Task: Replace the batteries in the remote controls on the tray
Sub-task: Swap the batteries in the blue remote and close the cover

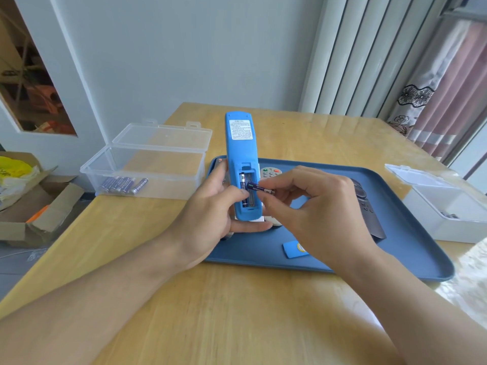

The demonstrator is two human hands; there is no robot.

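Bare wooden table (210, 312) is lying open along the near edge, below the blue tray (421, 264). A clear box (147, 164) is blocking the far left edge, a white box (448, 206) is crowding the right edge, and a loose blue cover (292, 250) is sitting near the tray's near rim.

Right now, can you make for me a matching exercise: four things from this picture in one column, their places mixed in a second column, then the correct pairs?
Things:
1. blue remote
2. loose battery
3. blue battery cover
4. spare batteries

Places:
A. lying flat on the tray
B. inside the clear box
C. held in the left hand
D. pinched in the right hand

Pairs: 1-C, 2-D, 3-A, 4-B
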